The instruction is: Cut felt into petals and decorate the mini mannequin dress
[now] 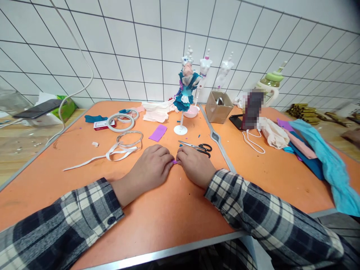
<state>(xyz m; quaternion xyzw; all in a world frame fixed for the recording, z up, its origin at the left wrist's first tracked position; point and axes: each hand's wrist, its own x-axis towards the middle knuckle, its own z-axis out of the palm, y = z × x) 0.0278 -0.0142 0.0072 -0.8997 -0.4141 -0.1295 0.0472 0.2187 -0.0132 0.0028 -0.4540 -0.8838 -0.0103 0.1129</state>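
My left hand [153,165] and my right hand [194,165] meet low over the orange table [157,225], fingertips pinched together. Between them shows a small bit of purple crepe paper [174,162], mostly covered by the fingers. Just beyond my right hand lie scissors [201,147] with black handles, blades pointing left. A folded purple crepe paper piece [158,133] rests flat beyond my left hand. Left of that hand are a thin tape roll [129,139] and a loose white strip [92,164].
At the back, a small mannequin in a blue paper dress [184,97] stands before bare white mannequins [224,73]. A cardboard box [218,107] and a phone [253,108] are right of it. Wide tape rings [120,129] lie left. Blue crepe paper [334,165] hangs over the right edge.
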